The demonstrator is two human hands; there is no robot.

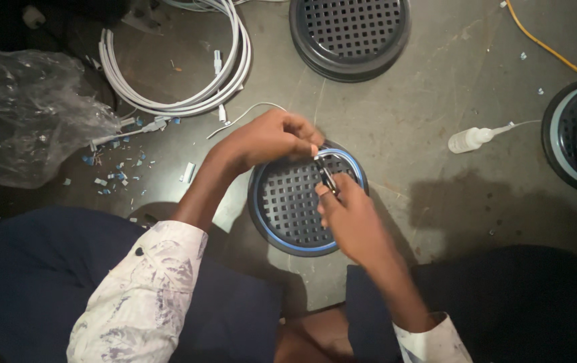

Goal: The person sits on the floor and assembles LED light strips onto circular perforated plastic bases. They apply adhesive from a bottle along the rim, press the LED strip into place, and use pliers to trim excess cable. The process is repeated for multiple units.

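A round black grille [288,208] with a blue rim is laid flat on the grey floor [423,121] between the knees, so both hands can be brought over its far edge. The left hand [268,138] is curled, fingertips pinched on a white strip at the rim; the right hand [352,215] is closed around a small dark tool [327,178] (its kind cannot be told). A white squeeze bottle [471,139], unlabelled as seen, lies to the right; a crumpled clear plastic bag [26,114] is left by coiled white tubing [188,81].

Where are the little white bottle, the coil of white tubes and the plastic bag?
white bottle [468,140], head view, on its body.
coil of white tubes [174,104], head view, lower loop.
plastic bag [26,114], head view, crinkled middle.
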